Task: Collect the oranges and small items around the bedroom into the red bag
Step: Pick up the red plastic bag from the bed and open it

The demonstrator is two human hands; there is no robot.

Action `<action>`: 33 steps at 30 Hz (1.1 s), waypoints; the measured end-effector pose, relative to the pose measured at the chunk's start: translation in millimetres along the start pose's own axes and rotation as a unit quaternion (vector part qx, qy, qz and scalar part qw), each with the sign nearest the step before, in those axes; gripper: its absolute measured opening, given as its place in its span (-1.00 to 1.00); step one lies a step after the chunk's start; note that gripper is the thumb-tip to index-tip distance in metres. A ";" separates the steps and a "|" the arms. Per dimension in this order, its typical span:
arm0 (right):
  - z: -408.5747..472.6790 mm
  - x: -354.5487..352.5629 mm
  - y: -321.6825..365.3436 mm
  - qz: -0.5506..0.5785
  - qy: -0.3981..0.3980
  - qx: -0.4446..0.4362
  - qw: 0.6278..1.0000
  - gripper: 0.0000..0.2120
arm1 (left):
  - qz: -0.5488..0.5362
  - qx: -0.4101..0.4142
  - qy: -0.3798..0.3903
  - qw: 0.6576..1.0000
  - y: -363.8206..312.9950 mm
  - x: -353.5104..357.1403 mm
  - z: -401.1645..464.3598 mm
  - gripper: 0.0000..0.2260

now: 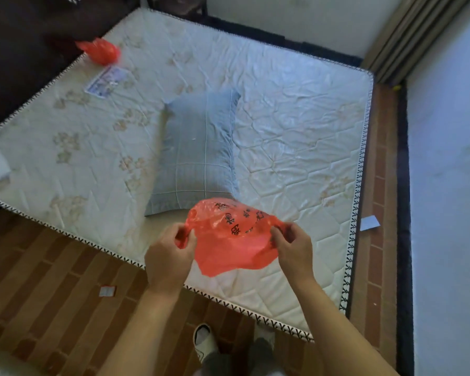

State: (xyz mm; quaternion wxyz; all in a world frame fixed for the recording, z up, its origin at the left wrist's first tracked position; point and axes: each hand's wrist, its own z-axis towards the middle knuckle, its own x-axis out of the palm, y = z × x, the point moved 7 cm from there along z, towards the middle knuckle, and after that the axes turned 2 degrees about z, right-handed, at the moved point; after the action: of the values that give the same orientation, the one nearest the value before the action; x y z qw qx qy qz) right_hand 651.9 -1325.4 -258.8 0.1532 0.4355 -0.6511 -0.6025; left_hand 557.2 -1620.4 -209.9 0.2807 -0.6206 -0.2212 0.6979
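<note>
A thin red plastic bag (232,237) with black printed characters hangs in the air over the near edge of the mattress (296,118). My left hand (168,256) pinches its left handle and my right hand (293,248) pinches its right handle, stretching the bag between them. A second red plastic bag (101,50), bunched up, lies at the far left corner of the mattress. No oranges show in this view.
A blue checked pillow (198,150) lies mid-mattress. A printed label (106,81) sits near the far red bag. On the brick-patterned floor lie a small white item (107,291) at left and a pale paper piece (369,223) at right. My slippered foot (204,339) stands below.
</note>
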 end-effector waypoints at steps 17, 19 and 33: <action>-72.7 136.9 185.5 -0.131 0.146 -0.191 0.962 -0.62 | -0.009 -0.056 -0.215 0.975 49.4 -223.2 -14.2 -0.90; -79.6 160.0 199.6 -0.136 0.176 -0.200 0.954 -0.58 | 0.012 -0.068 -0.251 0.966 63.3 -242.9 -24.9 -0.88; -158.1 294.4 249.1 -0.127 0.426 -0.303 0.843 -0.65 | 0.146 -0.259 -0.392 0.871 87.0 -323.5 -149.0 -0.85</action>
State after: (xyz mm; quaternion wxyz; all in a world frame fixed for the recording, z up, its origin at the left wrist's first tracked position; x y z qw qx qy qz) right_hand 502.3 -1675.8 -90.0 0.4618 0.6599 -0.2454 -0.5394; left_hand 718.0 -1906.7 -46.6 -0.1052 -0.3720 -0.3924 0.8346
